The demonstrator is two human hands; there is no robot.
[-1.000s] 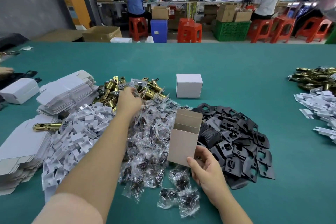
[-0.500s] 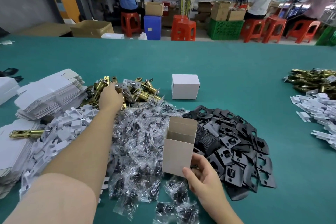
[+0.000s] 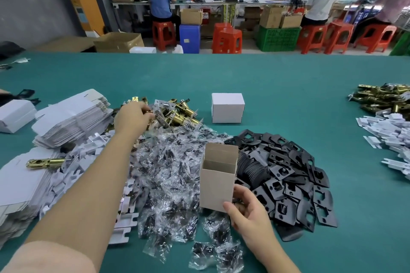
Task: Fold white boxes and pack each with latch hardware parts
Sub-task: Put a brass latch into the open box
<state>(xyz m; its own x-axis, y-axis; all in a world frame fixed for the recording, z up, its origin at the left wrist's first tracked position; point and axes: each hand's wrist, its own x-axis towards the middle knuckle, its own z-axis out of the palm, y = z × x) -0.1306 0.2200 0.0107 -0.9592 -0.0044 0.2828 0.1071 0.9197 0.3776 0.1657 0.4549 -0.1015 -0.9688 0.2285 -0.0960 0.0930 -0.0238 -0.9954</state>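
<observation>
The right hand [image 3: 246, 208] grips the lower corner of an open box [image 3: 218, 178] (top flaps up), held upright over the bagged screws [image 3: 168, 166]; the left hand [image 3: 133, 118] curls into the brass latches [image 3: 175, 113], seemingly pinching one; a closed white box [image 3: 227, 107] stands beyond.

The left hand [image 3: 133, 118] hides what its fingers touch among the brass latches [image 3: 177, 113].
</observation>
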